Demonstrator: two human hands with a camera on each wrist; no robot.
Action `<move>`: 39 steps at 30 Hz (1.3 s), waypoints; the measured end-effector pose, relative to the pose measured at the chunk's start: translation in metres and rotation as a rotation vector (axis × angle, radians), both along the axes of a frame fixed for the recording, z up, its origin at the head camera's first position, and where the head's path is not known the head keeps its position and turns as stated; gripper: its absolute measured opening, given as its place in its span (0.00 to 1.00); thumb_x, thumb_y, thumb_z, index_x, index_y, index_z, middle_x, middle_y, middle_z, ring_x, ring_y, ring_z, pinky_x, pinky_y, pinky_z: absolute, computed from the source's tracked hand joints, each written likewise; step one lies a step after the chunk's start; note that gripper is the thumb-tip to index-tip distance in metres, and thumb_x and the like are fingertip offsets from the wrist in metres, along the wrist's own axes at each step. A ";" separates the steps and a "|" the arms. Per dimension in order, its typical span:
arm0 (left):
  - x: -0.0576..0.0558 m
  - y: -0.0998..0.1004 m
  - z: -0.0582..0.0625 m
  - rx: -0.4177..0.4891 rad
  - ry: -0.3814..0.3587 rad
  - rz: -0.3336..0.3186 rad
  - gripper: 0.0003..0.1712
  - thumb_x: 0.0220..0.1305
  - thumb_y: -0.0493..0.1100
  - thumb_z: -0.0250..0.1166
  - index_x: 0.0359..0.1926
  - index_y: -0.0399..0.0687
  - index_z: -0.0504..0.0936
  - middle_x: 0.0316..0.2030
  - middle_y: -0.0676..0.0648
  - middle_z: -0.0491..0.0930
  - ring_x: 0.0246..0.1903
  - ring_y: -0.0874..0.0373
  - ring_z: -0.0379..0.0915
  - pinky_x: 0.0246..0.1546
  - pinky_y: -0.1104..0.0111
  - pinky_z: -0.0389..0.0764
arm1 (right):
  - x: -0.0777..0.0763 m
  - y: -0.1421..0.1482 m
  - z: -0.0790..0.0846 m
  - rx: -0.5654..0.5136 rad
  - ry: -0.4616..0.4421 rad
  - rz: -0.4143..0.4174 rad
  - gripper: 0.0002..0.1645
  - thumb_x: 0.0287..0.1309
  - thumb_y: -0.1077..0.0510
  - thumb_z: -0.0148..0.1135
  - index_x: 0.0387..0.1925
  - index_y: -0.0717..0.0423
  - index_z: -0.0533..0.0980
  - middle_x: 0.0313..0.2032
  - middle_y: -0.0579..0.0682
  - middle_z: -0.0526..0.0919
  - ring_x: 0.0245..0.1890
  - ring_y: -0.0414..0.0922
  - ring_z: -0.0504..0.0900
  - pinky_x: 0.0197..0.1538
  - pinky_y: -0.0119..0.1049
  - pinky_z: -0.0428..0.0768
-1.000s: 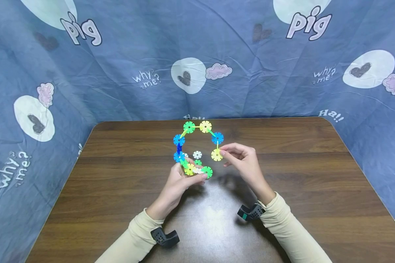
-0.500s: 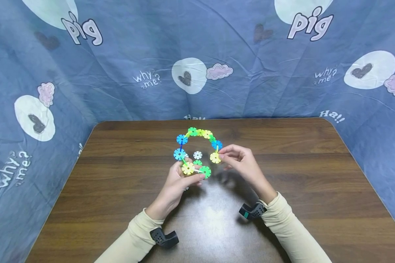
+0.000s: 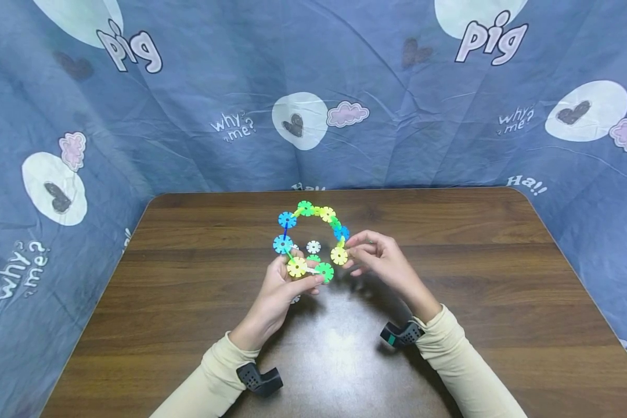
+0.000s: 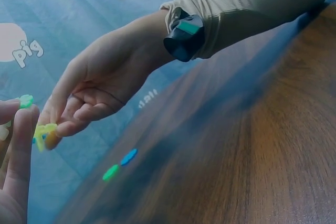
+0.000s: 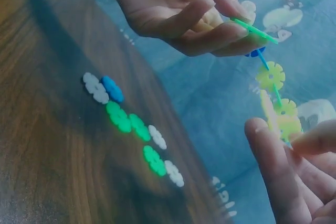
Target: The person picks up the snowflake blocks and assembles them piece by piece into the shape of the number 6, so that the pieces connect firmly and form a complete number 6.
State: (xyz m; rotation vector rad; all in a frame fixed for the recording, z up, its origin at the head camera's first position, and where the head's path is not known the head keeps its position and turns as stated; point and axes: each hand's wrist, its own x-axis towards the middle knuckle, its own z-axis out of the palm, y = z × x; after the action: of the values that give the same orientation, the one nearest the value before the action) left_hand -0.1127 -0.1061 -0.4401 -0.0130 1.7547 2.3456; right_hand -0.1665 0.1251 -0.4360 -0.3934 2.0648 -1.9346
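A chain of snowflake-shaped interlocking discs, in blue, green, yellow and white, bends into an open ring above the table in the head view. My left hand [image 3: 284, 284] pinches the green snowflake disc [image 3: 324, 272] at one end between thumb and fingers. At the other end, my right hand [image 3: 378, 255] pinches the yellow snowflake disc [image 3: 339, 256] by its right side. A small gap separates these two end discs. The right wrist view has the left hand [image 5: 178, 14] at the top, holding the green disc [image 5: 257, 31] edge-on; right-hand fingertips [image 5: 257, 127] grip the yellow piece below.
Loose discs lie on the brown wooden table [image 3: 188, 325] under the chain, among them a white disc [image 3: 313, 247] and a green disc [image 3: 313, 259]. Several more, including a blue disc [image 5: 112, 88], show in the right wrist view. A blue printed cloth [image 3: 188, 75] hangs behind.
The right hand has brought the yellow end disc down and left, closer to the green end disc. The chain's far side has tipped and its right side has drawn inward. The left hand stays nearly still.
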 end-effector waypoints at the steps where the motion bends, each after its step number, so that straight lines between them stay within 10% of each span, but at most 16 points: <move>1: 0.000 0.000 0.000 -0.001 -0.001 -0.003 0.27 0.58 0.24 0.69 0.49 0.47 0.64 0.38 0.55 0.86 0.32 0.61 0.85 0.35 0.65 0.90 | 0.000 0.000 0.000 0.003 -0.007 0.009 0.15 0.72 0.62 0.57 0.53 0.68 0.75 0.47 0.68 0.87 0.43 0.65 0.89 0.41 0.52 0.91; 15: -0.001 -0.001 -0.002 0.010 -0.020 0.012 0.26 0.59 0.24 0.68 0.49 0.48 0.64 0.39 0.54 0.85 0.32 0.58 0.87 0.34 0.67 0.90 | -0.009 0.010 -0.008 0.096 -0.037 0.103 0.18 0.73 0.62 0.58 0.58 0.70 0.73 0.56 0.72 0.82 0.44 0.62 0.90 0.45 0.54 0.91; 21: -0.001 -0.001 -0.004 0.012 -0.036 0.014 0.27 0.59 0.23 0.68 0.48 0.48 0.64 0.39 0.54 0.86 0.32 0.60 0.87 0.33 0.69 0.89 | -0.032 0.031 -0.018 0.460 0.160 -0.120 0.21 0.64 0.63 0.68 0.56 0.68 0.78 0.50 0.68 0.86 0.33 0.56 0.91 0.39 0.47 0.90; 28: 0.001 -0.002 -0.004 0.012 -0.037 -0.002 0.26 0.59 0.24 0.68 0.48 0.49 0.64 0.40 0.54 0.86 0.32 0.61 0.87 0.34 0.68 0.90 | -0.051 0.035 -0.036 0.859 0.283 -0.213 0.25 0.60 0.52 0.73 0.54 0.64 0.81 0.46 0.63 0.82 0.50 0.59 0.80 0.53 0.57 0.79; 39: -0.002 -0.001 -0.001 0.016 -0.037 -0.001 0.26 0.59 0.24 0.68 0.48 0.48 0.64 0.40 0.53 0.84 0.32 0.60 0.87 0.33 0.68 0.89 | -0.059 0.033 -0.039 0.743 0.259 -0.216 0.15 0.59 0.59 0.74 0.42 0.61 0.79 0.40 0.60 0.86 0.38 0.52 0.85 0.44 0.47 0.85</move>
State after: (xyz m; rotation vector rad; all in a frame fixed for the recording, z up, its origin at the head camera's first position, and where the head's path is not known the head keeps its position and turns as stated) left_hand -0.1144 -0.1075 -0.4409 -0.0524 1.7183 2.3428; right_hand -0.2253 0.1576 -0.4755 -0.2585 2.8902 -1.1006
